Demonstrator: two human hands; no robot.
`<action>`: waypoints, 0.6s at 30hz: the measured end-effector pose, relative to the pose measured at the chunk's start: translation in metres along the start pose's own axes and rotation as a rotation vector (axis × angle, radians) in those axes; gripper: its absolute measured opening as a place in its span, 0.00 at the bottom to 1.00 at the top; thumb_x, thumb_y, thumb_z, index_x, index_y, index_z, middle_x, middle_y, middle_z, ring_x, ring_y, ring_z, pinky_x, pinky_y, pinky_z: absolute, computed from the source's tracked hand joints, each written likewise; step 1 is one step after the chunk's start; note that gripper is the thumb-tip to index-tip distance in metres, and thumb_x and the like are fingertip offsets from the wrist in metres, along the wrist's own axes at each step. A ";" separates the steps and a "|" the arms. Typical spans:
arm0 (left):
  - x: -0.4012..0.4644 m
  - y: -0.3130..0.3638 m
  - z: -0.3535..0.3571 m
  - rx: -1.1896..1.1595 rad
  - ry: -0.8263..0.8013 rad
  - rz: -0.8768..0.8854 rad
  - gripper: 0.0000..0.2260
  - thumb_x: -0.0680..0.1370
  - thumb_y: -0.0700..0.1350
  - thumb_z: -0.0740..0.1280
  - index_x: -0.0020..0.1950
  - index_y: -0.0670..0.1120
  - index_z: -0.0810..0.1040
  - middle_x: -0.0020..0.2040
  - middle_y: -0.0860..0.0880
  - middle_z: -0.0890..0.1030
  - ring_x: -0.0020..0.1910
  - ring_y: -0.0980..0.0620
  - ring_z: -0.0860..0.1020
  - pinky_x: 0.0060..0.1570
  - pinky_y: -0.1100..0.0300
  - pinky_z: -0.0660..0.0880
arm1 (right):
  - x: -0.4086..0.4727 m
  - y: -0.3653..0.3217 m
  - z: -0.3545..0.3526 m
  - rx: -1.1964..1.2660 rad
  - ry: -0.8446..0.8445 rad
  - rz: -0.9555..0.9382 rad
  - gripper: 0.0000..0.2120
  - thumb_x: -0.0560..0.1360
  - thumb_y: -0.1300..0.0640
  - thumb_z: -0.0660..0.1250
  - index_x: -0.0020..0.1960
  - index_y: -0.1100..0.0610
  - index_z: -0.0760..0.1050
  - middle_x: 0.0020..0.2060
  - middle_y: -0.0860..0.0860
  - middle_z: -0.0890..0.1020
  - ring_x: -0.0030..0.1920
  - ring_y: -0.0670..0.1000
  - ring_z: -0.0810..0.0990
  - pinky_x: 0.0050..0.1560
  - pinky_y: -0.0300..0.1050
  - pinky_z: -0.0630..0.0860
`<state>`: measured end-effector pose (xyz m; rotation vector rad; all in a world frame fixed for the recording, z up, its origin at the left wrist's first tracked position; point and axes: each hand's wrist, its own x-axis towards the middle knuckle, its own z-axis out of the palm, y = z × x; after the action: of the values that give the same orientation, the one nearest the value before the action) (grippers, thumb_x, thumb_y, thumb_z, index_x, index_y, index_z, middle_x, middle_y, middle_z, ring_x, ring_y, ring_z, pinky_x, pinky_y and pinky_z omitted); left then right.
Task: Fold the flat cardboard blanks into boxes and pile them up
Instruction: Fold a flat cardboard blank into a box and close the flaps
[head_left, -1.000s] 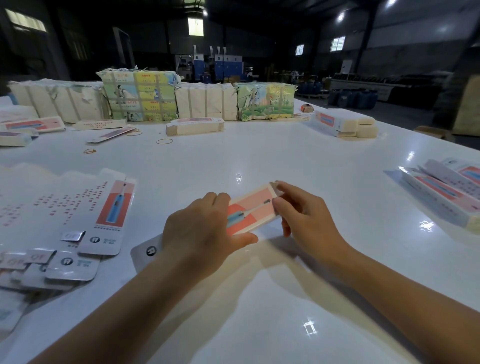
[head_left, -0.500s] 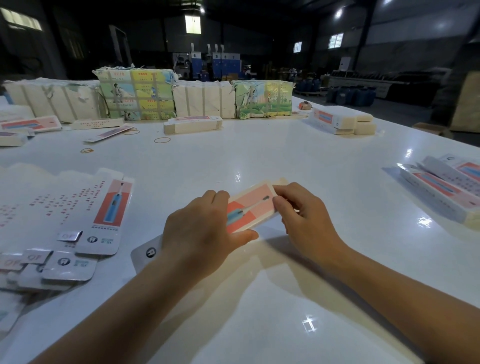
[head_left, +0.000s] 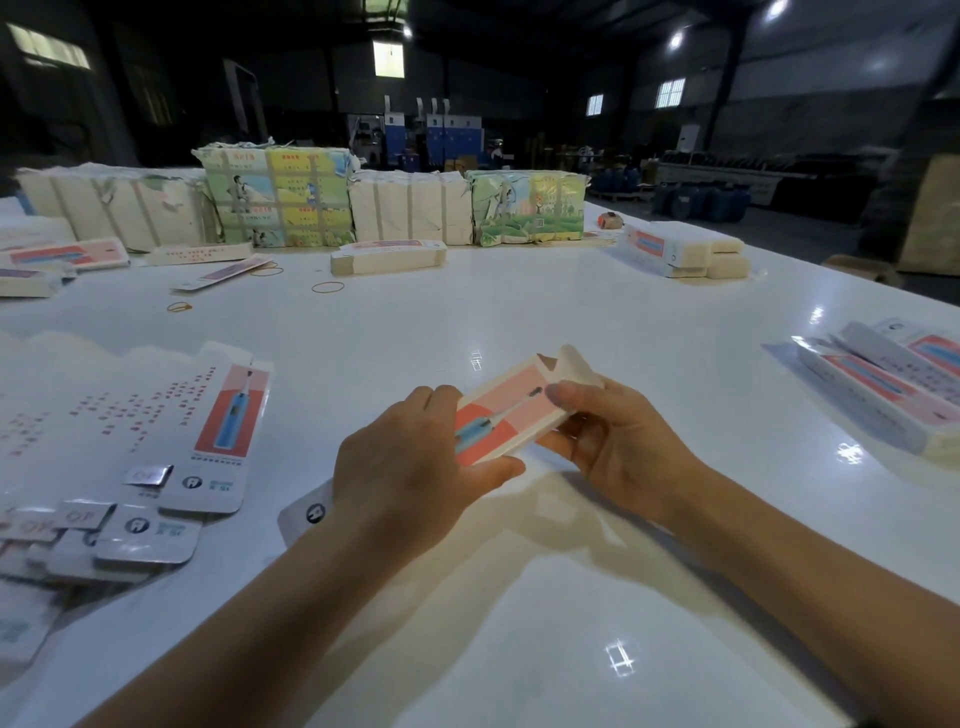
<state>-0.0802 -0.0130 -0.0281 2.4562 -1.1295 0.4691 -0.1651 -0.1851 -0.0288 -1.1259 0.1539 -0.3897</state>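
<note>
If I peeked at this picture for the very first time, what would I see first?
Right in the middle, a left hand and a right hand hold a toothbrush box just above the shiny white table, its far end flap sticking up open. To the left lies a spread of flat box blanks. Along the far edge stand colourful wrapped bundles.

Glossy white bench (head_left: 519, 597). Flat blanks (head_left: 156, 431) fan out left, folded boxes (head_left: 883, 400) pile right. Wrapped bundles (head_left: 280, 197) line the far edge.
</note>
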 end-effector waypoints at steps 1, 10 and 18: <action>0.000 0.000 0.000 0.000 0.002 0.007 0.36 0.60 0.74 0.51 0.59 0.53 0.67 0.52 0.56 0.75 0.41 0.57 0.72 0.37 0.65 0.72 | 0.000 0.002 0.000 -0.067 0.014 -0.063 0.13 0.70 0.63 0.68 0.53 0.64 0.77 0.43 0.57 0.85 0.45 0.53 0.84 0.43 0.41 0.80; 0.000 0.007 0.004 0.088 0.016 0.031 0.35 0.62 0.73 0.52 0.61 0.52 0.67 0.53 0.55 0.75 0.41 0.57 0.70 0.38 0.67 0.68 | -0.017 0.014 0.007 -1.266 0.168 -0.624 0.14 0.81 0.54 0.54 0.62 0.54 0.73 0.42 0.48 0.80 0.39 0.45 0.76 0.41 0.34 0.71; -0.002 0.006 0.000 0.041 0.030 0.007 0.34 0.64 0.72 0.56 0.61 0.51 0.67 0.54 0.54 0.75 0.42 0.58 0.69 0.41 0.65 0.70 | -0.018 0.007 0.015 -0.768 0.130 -0.414 0.14 0.80 0.48 0.57 0.45 0.48 0.80 0.38 0.46 0.83 0.42 0.48 0.81 0.44 0.40 0.80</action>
<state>-0.0858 -0.0158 -0.0279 2.4724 -1.1273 0.5340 -0.1759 -0.1630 -0.0304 -1.9008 0.1907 -0.8134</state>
